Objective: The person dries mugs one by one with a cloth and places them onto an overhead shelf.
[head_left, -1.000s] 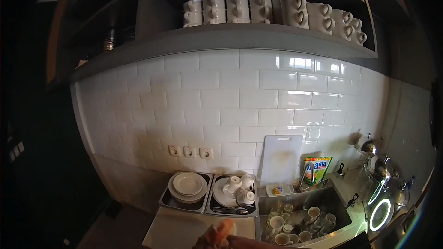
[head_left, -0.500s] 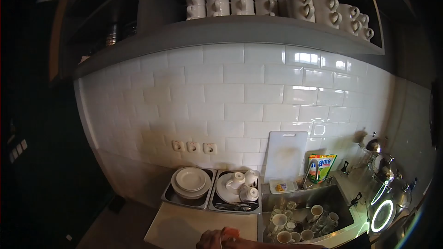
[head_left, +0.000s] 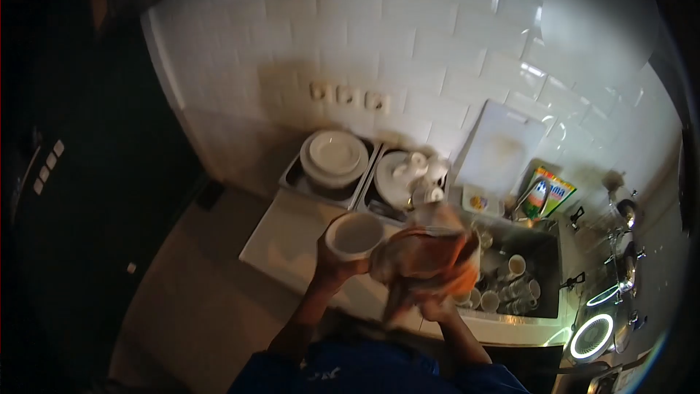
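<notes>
My left hand (head_left: 334, 263) is wrapped round a white mug (head_left: 355, 235), its opening facing up toward me. In my right hand (head_left: 439, 308) hangs a bunched orange and whitish cloth (head_left: 430, 259), blurred by motion. The cloth is right beside the mug; I cannot tell whether they touch. Both hands are above the pale board (head_left: 288, 237) on the counter. Behind them, a metal tray (head_left: 293, 177) holds stacked white plates (head_left: 335, 153). A second tray (head_left: 370, 188) beside it holds a plate, several white cups (head_left: 416, 163) and cutlery.
On the right, the steel sink (head_left: 548, 248) contains several mugs and glasses (head_left: 516, 266). A white cutting board (head_left: 499, 142) leans on the tiled wall near a detergent pouch (head_left: 548, 191) and a small dish (head_left: 481, 201). Glass dispensers with taps (head_left: 628, 266) and a lit ring (head_left: 592, 335) are further right.
My view has tilted down, and the shelf of mugs is out of sight. Both hands have come up into view, the left with a white mug, the right with the cloth.
</notes>
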`<state>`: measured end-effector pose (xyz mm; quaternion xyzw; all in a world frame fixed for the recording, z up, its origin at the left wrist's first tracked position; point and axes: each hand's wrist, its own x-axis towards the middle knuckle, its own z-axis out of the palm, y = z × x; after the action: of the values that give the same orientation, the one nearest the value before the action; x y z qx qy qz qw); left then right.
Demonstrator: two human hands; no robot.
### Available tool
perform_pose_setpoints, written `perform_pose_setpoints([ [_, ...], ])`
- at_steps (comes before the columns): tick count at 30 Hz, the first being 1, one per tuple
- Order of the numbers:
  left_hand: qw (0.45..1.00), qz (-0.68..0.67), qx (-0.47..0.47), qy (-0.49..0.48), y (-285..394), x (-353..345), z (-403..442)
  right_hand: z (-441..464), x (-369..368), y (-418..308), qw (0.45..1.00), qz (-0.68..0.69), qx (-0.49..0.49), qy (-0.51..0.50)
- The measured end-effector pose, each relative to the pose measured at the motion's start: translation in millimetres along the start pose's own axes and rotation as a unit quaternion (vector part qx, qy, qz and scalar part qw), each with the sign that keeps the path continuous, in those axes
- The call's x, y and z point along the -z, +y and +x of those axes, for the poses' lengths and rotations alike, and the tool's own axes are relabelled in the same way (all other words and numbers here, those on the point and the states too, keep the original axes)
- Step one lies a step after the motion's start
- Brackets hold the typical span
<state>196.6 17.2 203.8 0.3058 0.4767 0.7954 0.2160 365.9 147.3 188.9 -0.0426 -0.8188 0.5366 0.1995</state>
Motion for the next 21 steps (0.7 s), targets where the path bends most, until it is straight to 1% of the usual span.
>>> perform_pose_setpoints([
  [1,1.000,0.009,-0.003,0.006,-7.0,-6.5,-0.6,12.6,-13.0,0.7,0.995,-0.046,0.090,0.007],
  [2,1.000,0.018,-0.007,0.006,-14.5,-12.8,-3.2,21.2,-25.0,1.7,0.987,-0.075,0.134,0.048],
  [3,0.999,-0.023,0.013,0.022,-17.2,-20.2,-9.7,30.2,-36.9,2.8,0.975,-0.107,0.174,0.093],
  [5,0.992,-0.106,0.048,0.048,-16.1,-34.4,-19.1,20.9,-32.8,6.8,0.972,-0.178,0.135,0.070],
  [8,0.986,-0.163,0.030,-0.002,-30.5,-29.7,-29.1,8.4,-25.9,11.3,0.956,-0.281,0.080,0.027],
  [10,0.993,-0.117,0.028,0.008,-42.1,-23.4,-26.8,2.9,-25.6,14.6,0.943,-0.309,0.117,0.036],
  [11,0.994,-0.106,0.033,0.010,-43.5,-22.9,-28.1,-3.6,-29.8,18.7,0.934,-0.304,0.175,0.061],
  [13,0.996,-0.083,0.039,0.008,-40.4,-26.6,-20.6,-6.0,-32.9,21.2,0.950,-0.234,0.183,0.099],
  [14,0.996,-0.081,0.039,0.000,-39.6,-30.9,-15.0,-3.1,-33.2,17.9,0.970,-0.168,0.139,0.112],
  [16,0.994,-0.094,0.045,-0.021,-41.3,-40.0,-0.1,3.4,-33.7,14.4,0.988,-0.037,0.062,0.134],
  [18,0.990,-0.121,0.059,-0.049,-42.6,-51.3,16.4,10.8,-34.3,23.7,0.987,0.062,0.008,0.149],
  [21,0.974,-0.185,0.100,-0.089,-42.8,-68.2,41.1,25.6,-33.1,41.7,0.974,0.158,-0.020,0.163],
])
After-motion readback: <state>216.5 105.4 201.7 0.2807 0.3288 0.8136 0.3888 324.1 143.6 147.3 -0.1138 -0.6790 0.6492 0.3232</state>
